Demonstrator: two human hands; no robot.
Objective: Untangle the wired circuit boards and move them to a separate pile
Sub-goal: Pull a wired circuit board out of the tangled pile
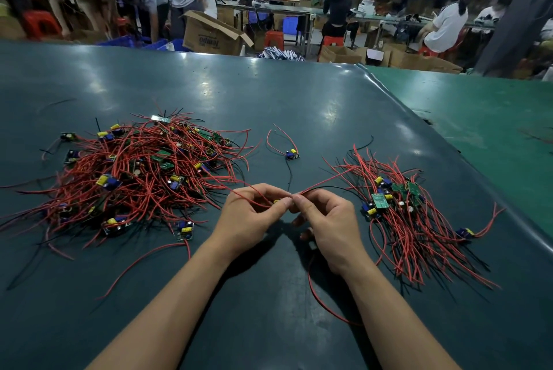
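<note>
While both hands pinch red wires mid-frame, left grip (254, 214) toward the tangled pile (128, 178), the sorted pile (410, 220) lies nearer my right grip (323, 220).

Your view is dim and cool. Overhead lamps leave pale glare patches on the table (209, 85). Soft shadows sit under your forearms. Wide-angle bending curves the edges; background slightly soft, windows blown out.

red wires (143, 178), yellow capacitors (102, 180), dark teal table (269, 94)
</note>
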